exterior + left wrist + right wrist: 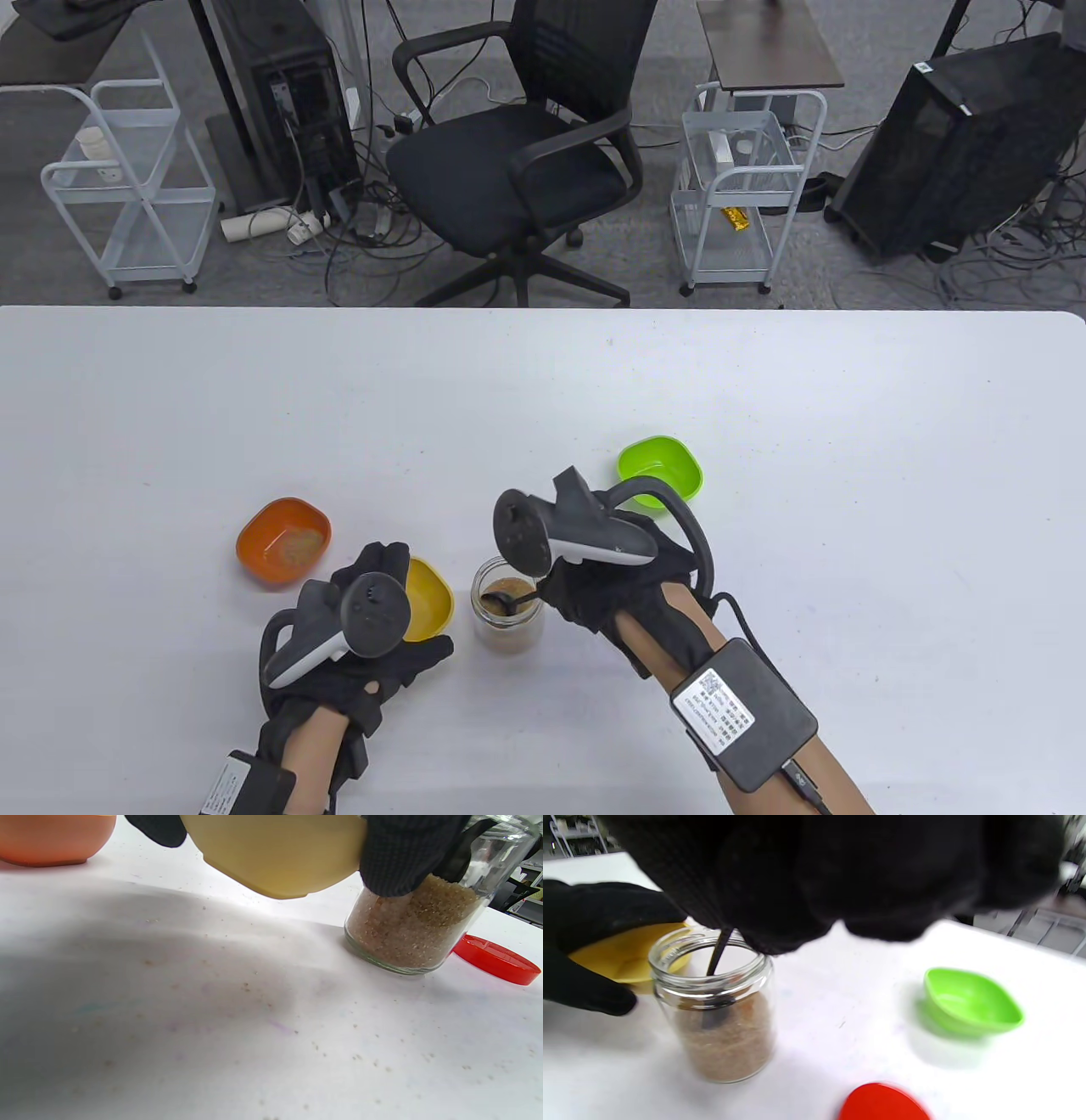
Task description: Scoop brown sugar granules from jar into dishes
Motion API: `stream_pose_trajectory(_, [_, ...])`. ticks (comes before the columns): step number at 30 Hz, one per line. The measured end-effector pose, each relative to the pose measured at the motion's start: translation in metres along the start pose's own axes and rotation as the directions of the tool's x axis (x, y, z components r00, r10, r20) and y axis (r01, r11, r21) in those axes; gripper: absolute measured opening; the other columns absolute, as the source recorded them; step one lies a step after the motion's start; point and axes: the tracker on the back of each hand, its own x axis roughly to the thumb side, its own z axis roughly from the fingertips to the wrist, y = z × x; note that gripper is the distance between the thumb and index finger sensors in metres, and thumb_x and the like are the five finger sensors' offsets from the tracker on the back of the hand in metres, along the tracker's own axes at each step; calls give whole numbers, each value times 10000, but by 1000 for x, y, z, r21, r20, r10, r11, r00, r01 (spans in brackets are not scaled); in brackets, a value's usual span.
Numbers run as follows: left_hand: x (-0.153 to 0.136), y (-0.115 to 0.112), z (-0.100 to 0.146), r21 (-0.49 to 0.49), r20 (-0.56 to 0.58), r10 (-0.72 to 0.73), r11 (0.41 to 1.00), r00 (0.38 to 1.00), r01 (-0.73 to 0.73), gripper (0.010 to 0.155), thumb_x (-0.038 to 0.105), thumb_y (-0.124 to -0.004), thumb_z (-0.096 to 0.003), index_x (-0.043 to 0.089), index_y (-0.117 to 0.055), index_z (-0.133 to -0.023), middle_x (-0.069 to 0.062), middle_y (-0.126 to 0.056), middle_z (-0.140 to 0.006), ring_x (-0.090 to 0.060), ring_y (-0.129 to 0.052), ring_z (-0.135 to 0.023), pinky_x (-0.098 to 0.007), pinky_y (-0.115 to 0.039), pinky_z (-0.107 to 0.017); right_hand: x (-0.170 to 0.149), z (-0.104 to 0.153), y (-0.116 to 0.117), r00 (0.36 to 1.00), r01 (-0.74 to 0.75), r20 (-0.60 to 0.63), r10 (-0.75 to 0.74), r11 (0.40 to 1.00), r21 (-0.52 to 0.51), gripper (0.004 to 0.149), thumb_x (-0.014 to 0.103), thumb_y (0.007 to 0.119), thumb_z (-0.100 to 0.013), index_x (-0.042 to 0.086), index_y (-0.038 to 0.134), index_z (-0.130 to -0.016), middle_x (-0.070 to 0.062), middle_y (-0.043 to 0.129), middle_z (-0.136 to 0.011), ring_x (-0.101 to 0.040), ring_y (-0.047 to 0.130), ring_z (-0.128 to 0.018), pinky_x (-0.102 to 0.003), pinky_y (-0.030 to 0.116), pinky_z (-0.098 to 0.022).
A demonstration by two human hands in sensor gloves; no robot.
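Table view takes in the whole white table (pixel 764 407), and on it the right hand (pixel 611 586) pinches a dark spoon (pixel 509 601) by its handle, bowl dipped into the brown sugar (pixel 507 588) at the mouth of the open glass jar (pixel 507 615). Just left of that grip, the left hand (pixel 373 645) curls its fingers round the yellow dish (pixel 427 598), thumb toward the jar, fingers on the far side. Beyond the left hand sits the orange dish (pixel 284 542) with a thin layer of sugar in it; beyond the right hand, the green dish (pixel 660 471), showing no sugar. Only this view shows that sugar in the orange dish. A label with small print sits on the black box (pixel 745 715) strapped to the right forearm, too small to read. Left wrist view adds what the overhead misses: the yellow dish (pixel 275 853) is lifted off the table, tilted beside the jar (pixel 415 921), the jar is well over half full, stray granules (pixel 356 1056) dot the tabletop, and a red lid (pixel 494 960) lies flat just past the jar. Right wrist view, blurred, shows the spoon (pixel 715 984) going down through the jar's (pixel 717 1014) mouth into the sugar, and the red lid (pixel 882 1103) nearer the camera than the green dish (pixel 971 1003).
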Motion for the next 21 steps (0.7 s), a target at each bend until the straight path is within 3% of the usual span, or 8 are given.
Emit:
stream_pose_trajectory(12, [1,-1,-1,-9,6,-2,1000,1000,2,1128,641,-814,-556,-4,-135,-1185,-312,-168,-1236,-569,-385,-1085,-590,-560,-828,-44,-9,15,953,302,-43,-299,951,70,373,459,842,-505,197,968,-739,103,1014,-280,-139,998,-91,-400,935,-274])
stream_pose_trajectory(21, [1,-1,-2,-9,13,7,1000,1000,-7,1128,643,-813,-556,-3,-136,-1185,-310,-170,-1237,-569,-387,-1085,-588,-561,-829,-58,2,16,930,363,-76,-360,931,38,376,459,839,-508,193,968,-741,103,1015,-280,-140,1000,-91,-401,935,-272])
